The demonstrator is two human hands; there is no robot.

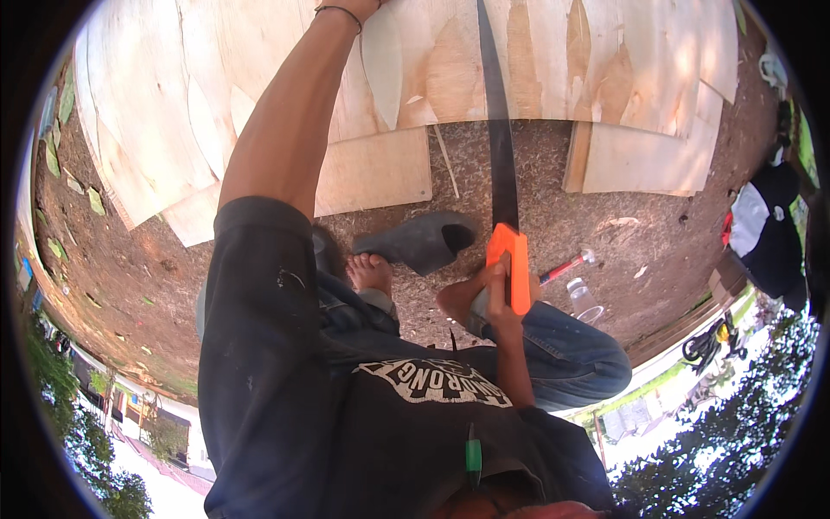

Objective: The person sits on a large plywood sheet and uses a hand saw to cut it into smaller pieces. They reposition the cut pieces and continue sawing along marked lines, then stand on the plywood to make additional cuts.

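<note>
My right hand (499, 303) is closed around the orange handle of a handsaw (503, 173). The long dark blade runs away from me, crossing the near edge of a pale plywood sheet (450, 60) and reaching the top of the picture. At the top edge, over the plywood, a small part of my left hand (361, 7) shows beyond a dark wristband; its fingers are out of the picture. More boards, one a light panel (380, 173) and another at the right (648, 160), lie beneath the sheet on the ground.
A dark slipper (424, 242) lies between my bare feet and the boards. Right of the saw handle are a red-handled tool (564, 267) and a clear plastic cup (584, 298). Farther right sits a black and white bundle (765, 229). Leaves dot the dirt (121, 277) at left.
</note>
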